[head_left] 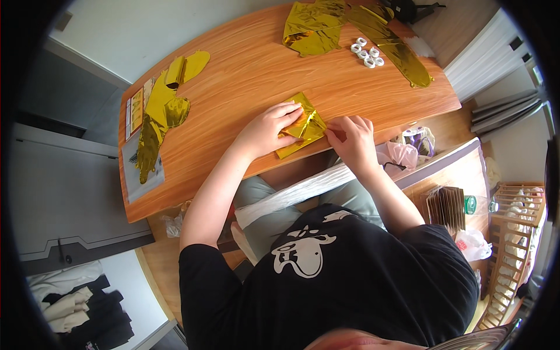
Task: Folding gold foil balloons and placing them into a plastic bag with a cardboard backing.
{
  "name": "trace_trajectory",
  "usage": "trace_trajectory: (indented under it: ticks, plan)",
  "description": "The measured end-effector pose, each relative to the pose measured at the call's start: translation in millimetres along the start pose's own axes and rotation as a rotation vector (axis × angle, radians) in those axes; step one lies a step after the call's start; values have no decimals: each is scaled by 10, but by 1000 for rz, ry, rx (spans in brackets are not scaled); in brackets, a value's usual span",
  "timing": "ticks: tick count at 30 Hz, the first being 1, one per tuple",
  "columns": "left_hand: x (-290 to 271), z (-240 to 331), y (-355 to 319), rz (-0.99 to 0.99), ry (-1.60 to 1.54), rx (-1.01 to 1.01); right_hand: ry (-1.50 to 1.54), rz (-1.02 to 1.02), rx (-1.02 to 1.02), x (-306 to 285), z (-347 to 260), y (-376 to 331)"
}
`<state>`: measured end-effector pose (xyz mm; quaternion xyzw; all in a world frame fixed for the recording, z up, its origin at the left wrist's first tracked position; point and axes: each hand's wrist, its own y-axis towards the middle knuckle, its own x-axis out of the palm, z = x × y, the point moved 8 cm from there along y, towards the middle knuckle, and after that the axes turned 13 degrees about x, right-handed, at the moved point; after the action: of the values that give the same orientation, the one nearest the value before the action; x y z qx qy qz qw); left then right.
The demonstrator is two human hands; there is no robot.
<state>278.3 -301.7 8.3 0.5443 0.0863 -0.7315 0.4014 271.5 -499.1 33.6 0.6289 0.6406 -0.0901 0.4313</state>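
A folded gold foil balloon [312,129] lies on the wooden table near its front edge. Across its left part rests my left hand [267,129], fingers stretched out and pressing on the shiny foil. At the right corner of the packet, my right hand [354,142] pinches the foil edge between thumb and fingers. Flat gold foil balloons lie about the table: one [156,111] at the left, one [315,26] at the back, and a long one [399,55] at the back right.
Several small white rolls [368,53] sit near the back right of the wooden table [233,76]. A printed sheet in a clear bag [137,114] lies under the left balloon. A dark object [408,9] stands at the far corner. White cloth [303,189] lies across my lap.
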Motion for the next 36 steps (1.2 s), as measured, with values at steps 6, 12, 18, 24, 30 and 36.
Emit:
trace_trajectory:
  ticks: [6, 12, 18, 24, 30, 36]
  plan:
    - [-16, 26, 11, 3, 26, 23, -108, 40, -76, 39, -29, -5]
    - [-8, 17, 8, 10, 19, 14, -212, 28, -204, 39, -179, -136]
    - [2, -11, 1, 12, 9, 12, -220, -42, -244, 23, -140, -229]
    - [8, -18, 6, -3, -5, -3, -222, -44, -271, -57, 15, -297]
    - [19, -20, -7, -20, -1, -10, -190, -153, -361, -53, -18, -133]
    - [-5, -3, 4, -17, -18, -14, 68, -267, -192, 40, 54, 328]
